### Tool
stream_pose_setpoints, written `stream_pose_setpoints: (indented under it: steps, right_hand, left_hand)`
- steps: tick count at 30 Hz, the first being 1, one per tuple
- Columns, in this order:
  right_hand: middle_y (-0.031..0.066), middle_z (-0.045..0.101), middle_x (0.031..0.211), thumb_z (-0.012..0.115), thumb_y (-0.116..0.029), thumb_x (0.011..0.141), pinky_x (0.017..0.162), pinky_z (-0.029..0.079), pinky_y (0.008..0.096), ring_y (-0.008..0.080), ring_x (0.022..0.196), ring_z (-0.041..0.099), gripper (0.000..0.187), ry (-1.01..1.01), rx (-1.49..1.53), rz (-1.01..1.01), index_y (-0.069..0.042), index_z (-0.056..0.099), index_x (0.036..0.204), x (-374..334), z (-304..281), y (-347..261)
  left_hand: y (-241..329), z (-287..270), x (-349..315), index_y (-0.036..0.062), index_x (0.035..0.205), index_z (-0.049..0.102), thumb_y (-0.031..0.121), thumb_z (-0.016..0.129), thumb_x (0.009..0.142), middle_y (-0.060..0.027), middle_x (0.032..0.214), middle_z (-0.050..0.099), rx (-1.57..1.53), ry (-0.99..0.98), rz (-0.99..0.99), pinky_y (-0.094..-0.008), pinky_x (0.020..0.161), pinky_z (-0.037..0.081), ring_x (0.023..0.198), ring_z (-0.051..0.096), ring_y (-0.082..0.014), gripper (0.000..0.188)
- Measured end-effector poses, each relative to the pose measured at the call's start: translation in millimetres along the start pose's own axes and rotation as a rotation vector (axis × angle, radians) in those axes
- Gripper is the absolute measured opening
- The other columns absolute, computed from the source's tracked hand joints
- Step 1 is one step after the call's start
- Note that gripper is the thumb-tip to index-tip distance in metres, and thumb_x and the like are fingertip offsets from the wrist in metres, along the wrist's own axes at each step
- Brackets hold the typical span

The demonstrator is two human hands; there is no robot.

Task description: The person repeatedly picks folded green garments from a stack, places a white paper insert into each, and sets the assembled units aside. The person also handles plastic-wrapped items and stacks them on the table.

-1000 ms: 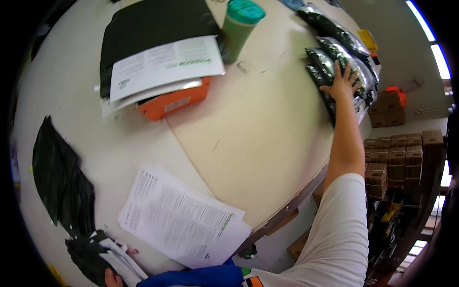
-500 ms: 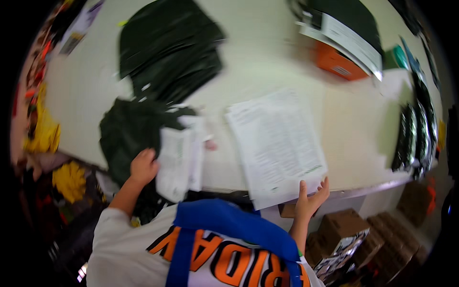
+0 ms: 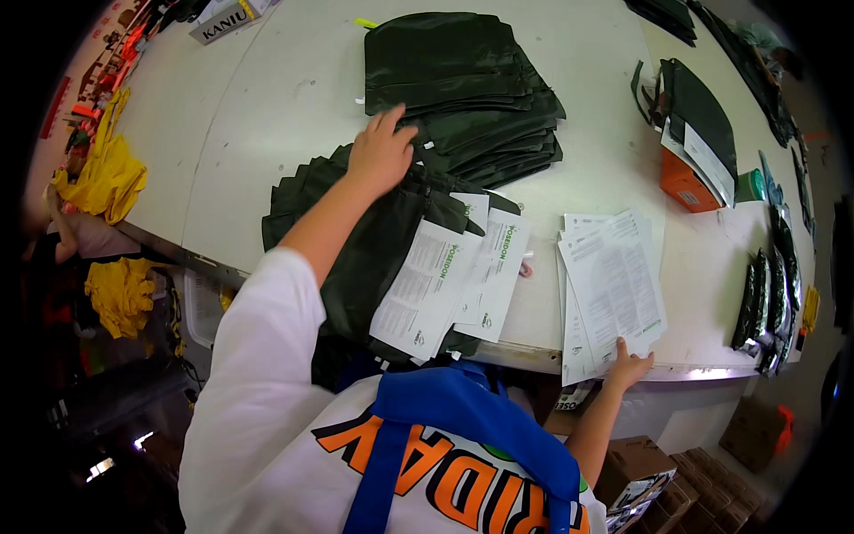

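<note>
My left hand (image 3: 382,151) reaches over the dark green fabric pile (image 3: 334,258) in front of me, fingers stretched out and slightly blurred. It is at the near left corner of a larger stack of folded dark green pieces (image 3: 454,62), and holds nothing that I can see. Printed white leaflets (image 3: 422,289) lie overlapping on the nearer pile. My right hand (image 3: 629,365) is at the table's front edge, thumb against the near corner of a loose stack of printed sheets (image 3: 614,285). Its thumb and fingers are apart.
An orange box (image 3: 689,182) with papers and a dark piece against it stands at the back right, beside a green roll (image 3: 750,185). Shiny dark packets (image 3: 761,298) line the right side. Yellow fabric (image 3: 107,178) hangs at the left edge. Cardboard boxes (image 3: 636,467) sit below the table.
My left hand has moved from beside the leaflets away from me to the folded stack. My right hand stays at the sheets' near edge. The whole view has shifted.
</note>
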State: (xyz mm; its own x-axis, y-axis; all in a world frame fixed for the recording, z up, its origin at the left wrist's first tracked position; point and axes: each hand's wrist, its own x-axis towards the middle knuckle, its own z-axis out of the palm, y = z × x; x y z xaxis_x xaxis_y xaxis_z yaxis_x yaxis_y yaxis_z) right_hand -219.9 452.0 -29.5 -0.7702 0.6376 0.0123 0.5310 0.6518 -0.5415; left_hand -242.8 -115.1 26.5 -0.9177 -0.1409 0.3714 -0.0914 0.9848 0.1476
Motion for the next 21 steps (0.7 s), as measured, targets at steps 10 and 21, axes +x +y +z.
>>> stream_pose_setpoints:
  steps: [10, 21]
  right_hand:
    - [0.0176, 0.057, 0.07, 0.061, -0.023, 0.088, 0.063, 0.042, 0.037, 0.0242, 0.063, 0.048, 0.035, 0.082, 0.146, -0.042, 0.009, 0.056, 0.077, 3.6, -18.0, 12.8]
    - [0.0114, 0.064, 0.082, 0.062, -0.02, 0.088, 0.065, 0.047, 0.031, 0.017, 0.069, 0.056, 0.031, -0.01, 0.164, 0.026, 0.008, 0.06, 0.1, 4.1, -28.9, 30.6]
  left_hand:
    - [-68.1, 48.4, 58.5, 0.0107, 0.098, 0.061, 0.008, 0.051, 0.08, -0.0067, 0.107, 0.061, 0.038, -0.047, 0.167, -0.041, 0.082, 0.049, 0.103, 0.057, -0.0282, 0.021]
    - [-97.1, 61.3, 45.0, 0.0145, 0.112, 0.057, 0.001, 0.048, 0.083, -0.0144, 0.123, 0.054, 0.095, 0.0, -0.092, -0.0441, 0.091, 0.046, 0.108, 0.055, -0.0374, 0.034]
